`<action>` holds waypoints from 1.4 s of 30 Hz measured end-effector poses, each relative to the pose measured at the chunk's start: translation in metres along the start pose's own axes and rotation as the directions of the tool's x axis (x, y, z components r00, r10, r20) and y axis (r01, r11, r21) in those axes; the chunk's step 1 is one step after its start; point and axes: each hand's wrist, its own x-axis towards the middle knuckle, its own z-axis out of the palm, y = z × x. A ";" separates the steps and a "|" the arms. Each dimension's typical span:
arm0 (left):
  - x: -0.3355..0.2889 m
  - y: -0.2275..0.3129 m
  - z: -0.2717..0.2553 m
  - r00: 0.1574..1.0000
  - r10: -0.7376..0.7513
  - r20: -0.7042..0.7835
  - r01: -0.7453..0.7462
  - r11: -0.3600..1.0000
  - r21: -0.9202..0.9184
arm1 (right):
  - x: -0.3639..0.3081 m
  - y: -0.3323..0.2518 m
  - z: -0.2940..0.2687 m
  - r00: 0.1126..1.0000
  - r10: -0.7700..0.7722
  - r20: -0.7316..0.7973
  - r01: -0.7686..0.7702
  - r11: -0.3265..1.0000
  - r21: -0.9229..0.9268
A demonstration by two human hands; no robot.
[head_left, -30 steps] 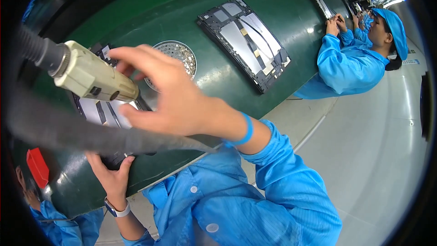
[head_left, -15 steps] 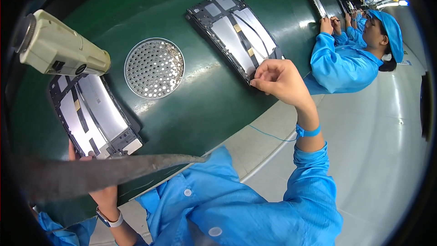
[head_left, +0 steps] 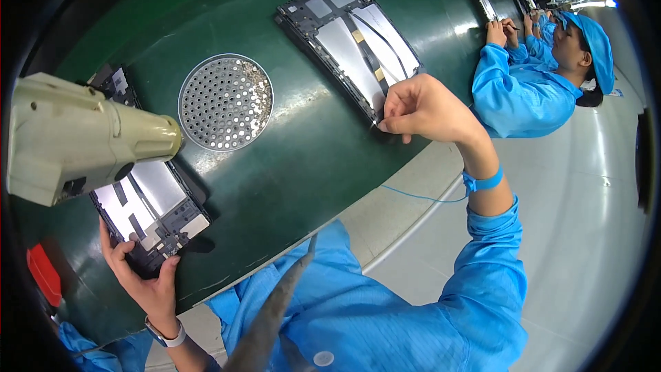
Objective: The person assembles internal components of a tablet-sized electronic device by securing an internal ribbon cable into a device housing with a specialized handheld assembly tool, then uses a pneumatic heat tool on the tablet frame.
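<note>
An opened tablet point(head_left: 162, 196), with silver panels and dark strips, lies at the left of the green table. My left hand point(head_left: 148, 289) grips its near end, thumb at the near right corner and fingers along the left side. A second opened tablet point(head_left: 348, 45) lies farther right, with a thin black cable across its silver panels. My right hand point(head_left: 430, 110) is closed in a pinch at this tablet's near corner; what sits between the fingertips is too small to make out. A blue band with a thin cord circles my right wrist.
A beige tool housing point(head_left: 93, 138) with a rounded nose hangs over the left tablet, hiding its middle. A round perforated metal dish point(head_left: 226, 102) with small bits stands between the tablets. A red object point(head_left: 45, 275) lies far left. A co-worker point(head_left: 530, 83) in blue sits at the right.
The beige housing has swung nearer and lower over the left tablet. The blurred dark tapered thing in front has shifted, uncovering my left hand. My right hand keeps its pinch at the same corner.
</note>
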 end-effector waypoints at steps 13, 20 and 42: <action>-0.004 -0.006 -0.003 0.999 -0.036 0.015 0.036 0.999 0.001 | 0.011 -0.004 -0.009 0.993 0.078 0.083 -0.077 0.997 -0.014; -0.011 -0.018 -0.003 0.997 -0.066 0.034 0.065 0.997 0.035 | 0.014 -0.006 -0.009 0.987 0.119 0.110 -0.117 0.993 -0.027; -0.007 0.001 -0.005 0.999 -0.029 0.018 0.029 0.999 0.029 | 0.010 -0.009 -0.001 0.997 0.057 0.053 -0.054 0.997 -0.051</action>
